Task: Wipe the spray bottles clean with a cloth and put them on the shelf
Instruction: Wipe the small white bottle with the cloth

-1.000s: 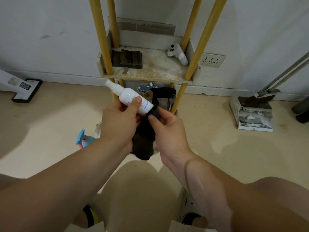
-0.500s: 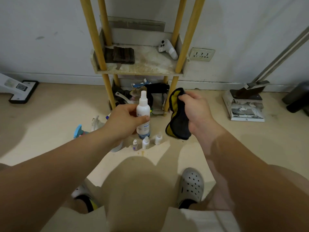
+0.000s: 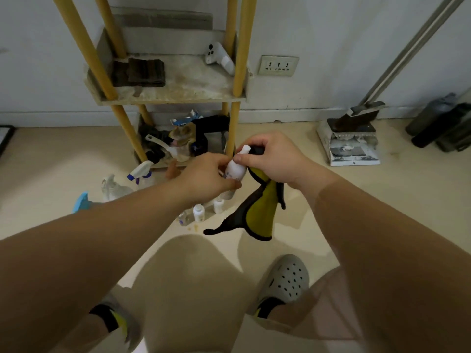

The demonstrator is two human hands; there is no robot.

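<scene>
Your left hand has its grip wrapped round the lower body of the white spray bottle, held in the air above the floor, in front of the shelf's bottom tier. The bottle's long axis runs up and away from you, cap tipped slightly right. There your right hand grips the black-and-yellow cloth against the neck, its tail hanging free. The left hand carries the weight. The middle shelf board lies ahead, higher and to the left. Enter between the left front post and right front post. Bare board shows between the folded dark cloth and the white handheld device. Small bottles stand on the floor below your hands.
</scene>
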